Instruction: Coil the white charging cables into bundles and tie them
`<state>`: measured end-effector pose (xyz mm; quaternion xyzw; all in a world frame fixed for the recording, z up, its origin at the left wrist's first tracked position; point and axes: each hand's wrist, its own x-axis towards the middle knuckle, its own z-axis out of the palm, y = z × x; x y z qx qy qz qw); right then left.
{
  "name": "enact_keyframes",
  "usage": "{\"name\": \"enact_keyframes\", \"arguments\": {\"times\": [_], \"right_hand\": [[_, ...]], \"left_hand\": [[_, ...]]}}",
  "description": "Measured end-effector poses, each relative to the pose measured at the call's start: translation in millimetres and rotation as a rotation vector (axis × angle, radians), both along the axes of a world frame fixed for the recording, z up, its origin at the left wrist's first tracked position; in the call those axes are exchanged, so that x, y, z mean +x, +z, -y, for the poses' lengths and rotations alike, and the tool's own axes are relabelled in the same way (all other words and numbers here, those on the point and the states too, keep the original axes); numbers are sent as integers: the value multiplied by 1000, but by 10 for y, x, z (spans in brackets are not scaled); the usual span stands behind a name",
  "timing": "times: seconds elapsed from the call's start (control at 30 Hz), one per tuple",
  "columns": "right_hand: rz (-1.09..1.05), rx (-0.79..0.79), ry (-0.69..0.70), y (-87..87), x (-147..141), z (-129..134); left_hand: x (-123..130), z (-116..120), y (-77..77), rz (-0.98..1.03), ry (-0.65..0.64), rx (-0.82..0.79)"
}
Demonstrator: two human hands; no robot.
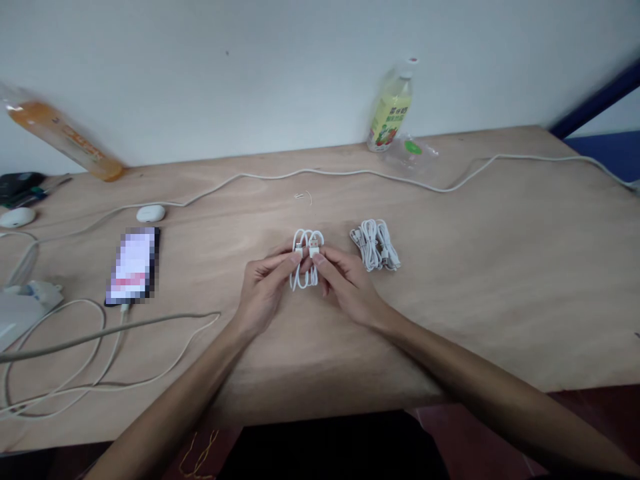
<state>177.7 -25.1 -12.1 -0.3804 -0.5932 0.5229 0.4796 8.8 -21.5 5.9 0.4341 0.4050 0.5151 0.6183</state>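
Between my two hands is a white USB cable (303, 273), coiled into loops, with both plugs turned up side by side. My left hand (266, 287) pinches the coil near the smaller plug on the left. Closed on the other side, my right hand (349, 283) has its thumb on the wider USB plug. Some fingers are hidden behind the coil. Just right of my right hand, a bundle of coiled white cables (376, 245) lies on the table. Beyond the coil are a few short white tie pieces (304, 197).
On the left, a phone (133, 265) is plugged into a cable, near a white earbud case (151, 213). An orange drink bottle (67, 140) and a yellow-green bottle (391, 112) stand along the wall. A long white cord (320, 172) crosses the brown table (500, 280).
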Motion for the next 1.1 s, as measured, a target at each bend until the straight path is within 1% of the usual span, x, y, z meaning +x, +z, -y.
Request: {"name": "enact_keyframes", "arguments": {"times": [0.2,0.4,0.63,1.1], "right_hand": [[51,21,27,16,14,-9],[42,58,40,37,12,-11],[88,19,23,65,9,-3],[47,22,-5,26,4,4]], "left_hand": [[-20,-4,-26,-56,6,25],[-23,-5,-41,-66,1,48],[-38,-11,-67,-69,-15,36],[-25,-2,-66,-82,-34,38]]}}
